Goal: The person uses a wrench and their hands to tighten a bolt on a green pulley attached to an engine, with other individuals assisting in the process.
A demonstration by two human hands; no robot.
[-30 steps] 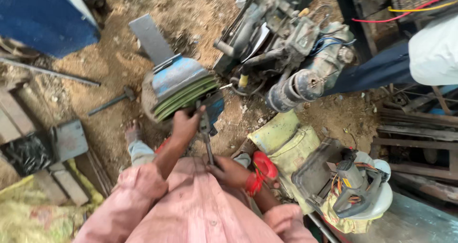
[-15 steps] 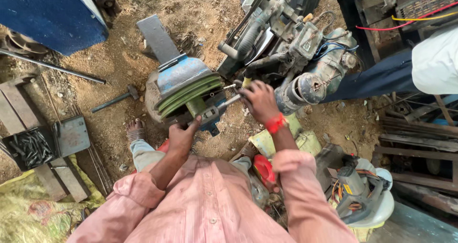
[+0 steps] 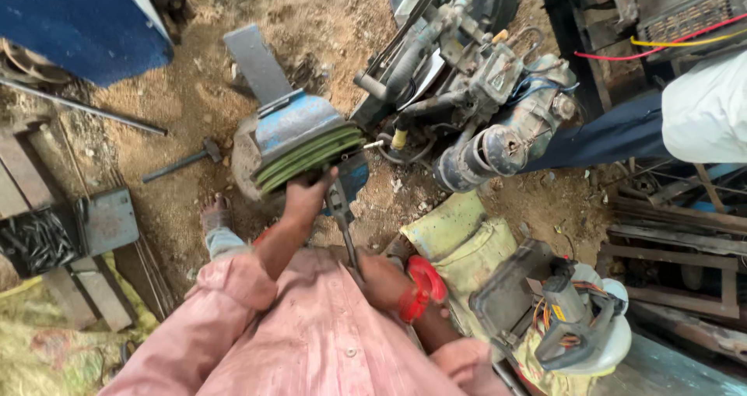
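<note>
A blue metal part (image 3: 299, 124) with green bands along its lower edge lies on the dirt in front of me. My left hand (image 3: 306, 196) reaches forward and grips its lower edge. Close to my chest, my right hand (image 3: 380, 278), with a red bangle at the wrist, is closed on the handle of a long metal wrench (image 3: 346, 236). The wrench's head sits just right of my left hand, against a blue piece below the green bands. My pink shirt fills the lower part of the view.
A greasy engine assembly (image 3: 475, 100) stands to the right of the blue part. A hammer (image 3: 185, 161) lies on the dirt at left, near a tray of bolts (image 3: 39, 240). A yellow-green sack (image 3: 459, 233), a white bucket of tools (image 3: 580, 322) and another person's leg (image 3: 615, 135) are at right.
Half a second ago my right hand was stretched out to the engine with the wrench; it has pulled back to my chest. My left hand has moved up onto the blue part.
</note>
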